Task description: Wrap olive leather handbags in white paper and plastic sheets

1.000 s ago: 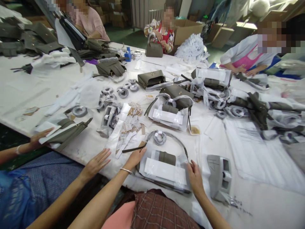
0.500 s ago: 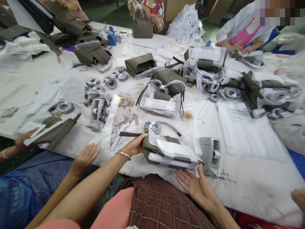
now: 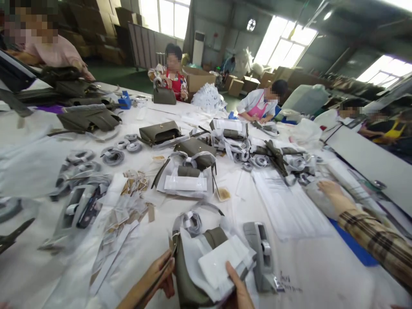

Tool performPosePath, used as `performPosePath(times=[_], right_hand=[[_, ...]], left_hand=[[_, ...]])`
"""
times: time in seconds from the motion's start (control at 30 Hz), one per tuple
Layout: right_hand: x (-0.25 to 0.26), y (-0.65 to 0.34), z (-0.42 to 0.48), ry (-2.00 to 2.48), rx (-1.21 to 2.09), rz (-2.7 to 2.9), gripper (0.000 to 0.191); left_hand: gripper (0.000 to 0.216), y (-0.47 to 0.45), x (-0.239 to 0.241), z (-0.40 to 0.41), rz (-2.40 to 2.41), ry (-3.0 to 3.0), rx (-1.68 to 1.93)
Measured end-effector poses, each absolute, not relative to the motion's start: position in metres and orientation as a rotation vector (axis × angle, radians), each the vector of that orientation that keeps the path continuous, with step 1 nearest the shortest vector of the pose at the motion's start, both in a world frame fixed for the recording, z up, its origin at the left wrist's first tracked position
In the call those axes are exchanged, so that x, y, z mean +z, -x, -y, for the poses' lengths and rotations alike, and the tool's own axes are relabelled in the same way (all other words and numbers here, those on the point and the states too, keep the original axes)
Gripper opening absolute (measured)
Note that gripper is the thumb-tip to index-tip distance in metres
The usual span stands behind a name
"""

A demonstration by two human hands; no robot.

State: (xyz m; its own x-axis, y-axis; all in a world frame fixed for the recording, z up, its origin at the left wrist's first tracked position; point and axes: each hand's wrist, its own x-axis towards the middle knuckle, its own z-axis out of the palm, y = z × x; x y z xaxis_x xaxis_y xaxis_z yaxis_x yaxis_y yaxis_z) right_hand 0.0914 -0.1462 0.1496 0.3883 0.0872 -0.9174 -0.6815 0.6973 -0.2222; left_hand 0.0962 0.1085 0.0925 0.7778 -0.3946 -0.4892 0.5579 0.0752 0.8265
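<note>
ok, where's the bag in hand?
Head view, bottom centre: the bag is between the left hand and right hand, just left of a grey tape dispenser.

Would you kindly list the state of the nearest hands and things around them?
Left hand, closed on a dark strap.
Right hand, thumb on the white packet.
Handbag, partly covered in white wrapping.
Strap coil, wound up.
Right tape dispenser, unheld.
Translucent sheets, lying flat.
</note>
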Motion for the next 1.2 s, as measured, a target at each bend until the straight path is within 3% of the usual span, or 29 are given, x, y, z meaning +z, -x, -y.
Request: performPosePath(times=[0.1, 0.2, 0.33, 0.53, 0.67, 0.83, 0.93, 1.07, 1.2], right_hand=[[0.166, -0.115, 0.17, 0.715, 0.459, -0.989, 0.058], [0.197, -0.145, 0.19, 0.751, 0.397, -0.972, 0.064], [0.24, -0.194, 0.218, 0.807, 0.131, -0.907, 0.064], [0.275, -0.297, 0.287, 0.972, -0.316, -0.787, 0.034], [0.268, -0.392, 0.324, 1.055, -0.443, -0.645, 0.017], [0.204, -0.456, 0.311, 1.174, -0.151, -0.812, 0.03], [0.156, -0.435, 0.256, 1.327, 0.169, -0.734, 0.009], [0.119, -0.389, 0.176, 1.559, 0.485, -0.44, 0.048], [0.116, -0.38, 0.148, 1.712, 0.467, -0.439, 0.073]], left_hand=[[0.055, -0.109, 0.063, -0.116, -0.036, -1.736, -0.44], [0.039, -0.121, 0.027, -0.123, 0.098, -2.308, 0.198], [0.036, -0.133, -0.002, -0.122, 0.417, -2.765, 0.709], [0.048, -0.13, 0.015, -0.114, 0.436, -2.955, 0.624], [0.052, -0.126, 0.027, -0.11, 0.398, -2.978, 0.445], [0.053, -0.125, 0.035, -0.106, 0.323, -2.951, 0.287], [0.052, -0.124, 0.038, -0.105, 0.299, -2.912, 0.216], [0.05, -0.123, 0.041, -0.101, 0.262, -2.833, 0.182], [0.037, -0.14, 0.055, -0.11, 0.121, -2.628, 0.266]])
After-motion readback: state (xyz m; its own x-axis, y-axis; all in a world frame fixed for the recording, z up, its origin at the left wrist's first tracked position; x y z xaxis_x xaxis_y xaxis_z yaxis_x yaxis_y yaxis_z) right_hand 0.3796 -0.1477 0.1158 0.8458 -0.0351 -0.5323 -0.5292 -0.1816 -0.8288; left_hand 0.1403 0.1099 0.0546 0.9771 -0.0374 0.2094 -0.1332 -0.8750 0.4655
